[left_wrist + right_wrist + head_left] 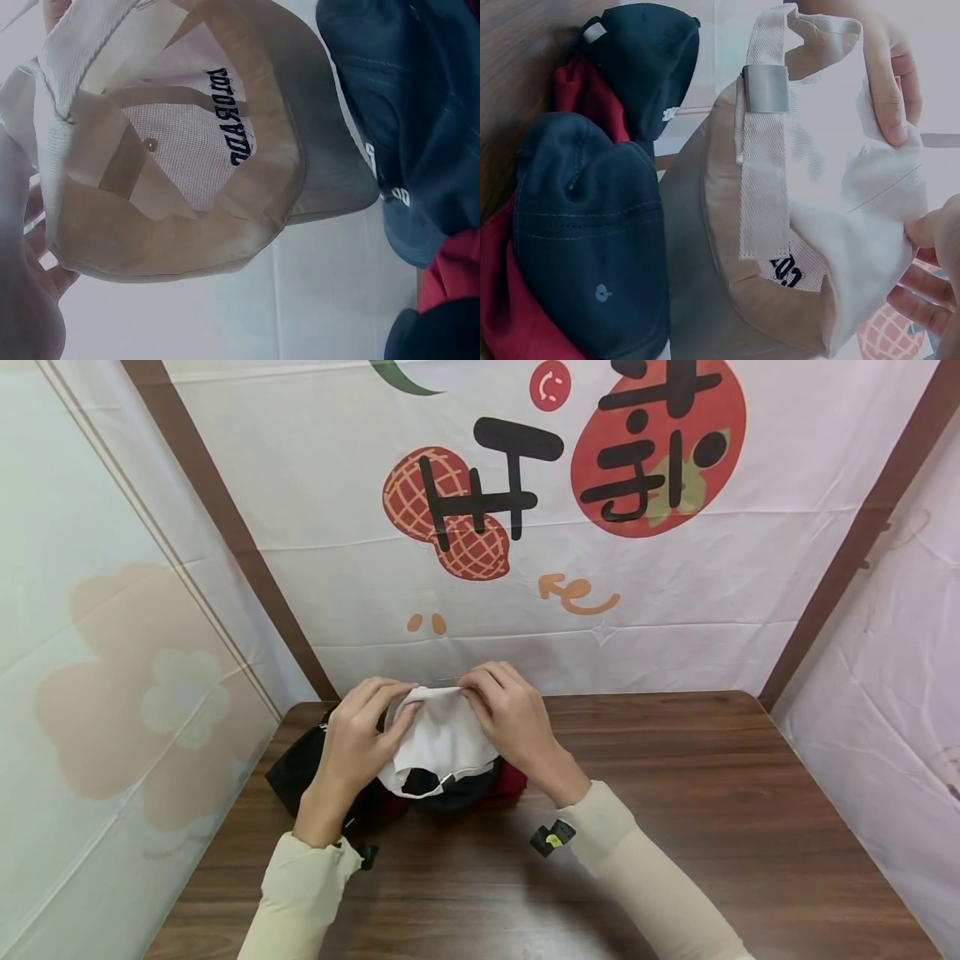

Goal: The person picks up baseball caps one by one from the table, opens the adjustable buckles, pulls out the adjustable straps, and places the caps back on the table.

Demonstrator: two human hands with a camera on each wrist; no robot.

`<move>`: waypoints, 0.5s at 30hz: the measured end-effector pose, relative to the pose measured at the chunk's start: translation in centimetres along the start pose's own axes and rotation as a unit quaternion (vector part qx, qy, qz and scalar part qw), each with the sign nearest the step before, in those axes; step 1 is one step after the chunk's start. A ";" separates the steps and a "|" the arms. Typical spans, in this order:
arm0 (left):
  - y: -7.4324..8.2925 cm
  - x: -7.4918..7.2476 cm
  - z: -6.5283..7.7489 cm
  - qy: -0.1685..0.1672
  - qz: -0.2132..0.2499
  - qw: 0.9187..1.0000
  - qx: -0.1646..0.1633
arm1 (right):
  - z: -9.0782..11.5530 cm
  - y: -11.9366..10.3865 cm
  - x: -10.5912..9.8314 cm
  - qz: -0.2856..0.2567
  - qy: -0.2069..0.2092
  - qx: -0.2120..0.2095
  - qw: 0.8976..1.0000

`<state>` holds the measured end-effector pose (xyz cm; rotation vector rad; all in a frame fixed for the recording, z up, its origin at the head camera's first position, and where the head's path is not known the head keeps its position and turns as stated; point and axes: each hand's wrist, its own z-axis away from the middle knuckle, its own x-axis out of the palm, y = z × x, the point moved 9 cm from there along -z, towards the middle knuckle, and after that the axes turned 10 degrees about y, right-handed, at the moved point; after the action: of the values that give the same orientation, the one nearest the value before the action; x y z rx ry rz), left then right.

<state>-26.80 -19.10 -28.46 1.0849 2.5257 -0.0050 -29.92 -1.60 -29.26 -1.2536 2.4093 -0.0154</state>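
We note the left hand (358, 735) pinching a white cap (447, 727) at its left side, the right hand (513, 717) pinching its right. We see the cap above the worktop (675, 793), near the far edge, left of centre. A dark blue cap (592, 240) and red fabric (512, 783) lie below.

Behind the brown tabletop (720, 785) hangs a white sheet (517, 627) printed with a peanut (474, 553), a red fruit (660, 435), a smiley (550, 386), black lettering (519, 441) and an orange arrow (577, 593); a faded flower (112, 681) shows at left, brown strips (225, 522) slanting down both rear corners
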 end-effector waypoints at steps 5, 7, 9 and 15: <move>0.7 0.7 -0.3 0.003 0.018 1.000 -0.006 | 0.1 0.4 -1.2 -0.005 0.007 0.008 1.000; 0.9 0.9 -0.4 0.004 0.024 1.000 -0.009 | 0.1 0.6 -1.7 -0.005 0.009 0.012 1.000; 1.1 1.2 -0.5 0.005 0.033 0.999 -0.013 | 0.1 0.7 -2.2 -0.006 0.011 0.016 1.000; 1.8 1.9 -0.6 0.009 0.063 0.998 -0.017 | 0.2 1.2 -3.5 -0.013 0.017 0.027 0.999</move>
<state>-26.94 -16.43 -28.26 1.2341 2.4599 0.0831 -28.98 1.88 -28.40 -1.2690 2.4051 -0.1080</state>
